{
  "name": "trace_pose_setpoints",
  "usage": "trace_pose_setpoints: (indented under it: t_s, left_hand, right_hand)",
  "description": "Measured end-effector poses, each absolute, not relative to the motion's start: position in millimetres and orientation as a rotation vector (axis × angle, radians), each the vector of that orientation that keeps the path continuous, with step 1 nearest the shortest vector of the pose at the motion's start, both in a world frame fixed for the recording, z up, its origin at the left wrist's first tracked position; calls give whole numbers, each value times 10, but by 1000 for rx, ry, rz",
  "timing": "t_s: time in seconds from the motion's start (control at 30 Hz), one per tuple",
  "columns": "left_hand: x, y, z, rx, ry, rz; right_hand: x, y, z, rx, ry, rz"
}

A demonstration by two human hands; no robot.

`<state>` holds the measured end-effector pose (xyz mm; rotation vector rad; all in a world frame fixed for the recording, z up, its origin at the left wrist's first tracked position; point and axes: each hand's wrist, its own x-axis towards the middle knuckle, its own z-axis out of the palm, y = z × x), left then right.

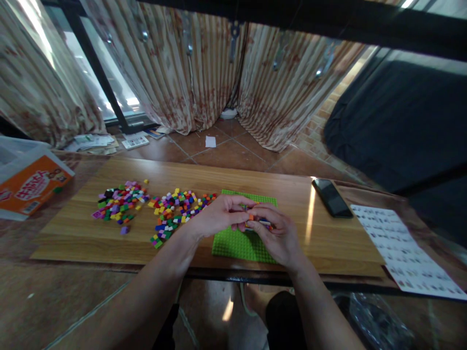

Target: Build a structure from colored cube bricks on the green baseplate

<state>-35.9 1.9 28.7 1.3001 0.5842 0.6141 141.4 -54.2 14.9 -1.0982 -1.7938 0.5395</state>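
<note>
Both hands meet above a bright green studded baseplate (233,245) on the wooden board. My left hand (218,214) is closed, its thumb and fingers pinching at an orange toy brick (251,217). From the other side my right hand (279,233) curls round a small cluster of coloured bricks (268,225), which includes white, blue and orange pieces. The fingers cover much of that cluster, so its full shape is hidden. Left of the baseplate lies a spread of loose coloured bricks (175,206), partly behind my left forearm.
A second pile of bricks (120,201) lies farther left on the wooden board (292,194). An orange-labelled plastic tub (32,180) stands at the far left. A black phone (332,198) and a printed sheet (408,250) lie to the right. Curtains (204,73) hang behind.
</note>
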Motion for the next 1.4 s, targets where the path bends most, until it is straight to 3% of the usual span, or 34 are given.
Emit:
trace_pose_setpoints:
  t_s: [0.2, 0.47, 0.73, 1.13, 1.4]
  left_hand:
    - [-427, 44, 359, 1326, 603, 525]
    - [-438, 52, 234, 1045, 748, 715]
    - [-179, -74, 229, 925, 672, 654]
    - [-290, -47, 287, 1262, 735, 571]
    - [-549, 144, 257, 1098, 920, 760]
  right_hand:
    - [1457, -557, 190, -1112, -1760, 578]
    - [1619, -499, 190, -1107, -1196, 628]
    - [1506, -521, 111, -1138, -1361, 682]
    - [1538, -546, 184, -1223, -1755, 626]
    - [1763, -473, 197, -1176, -1071, 636]
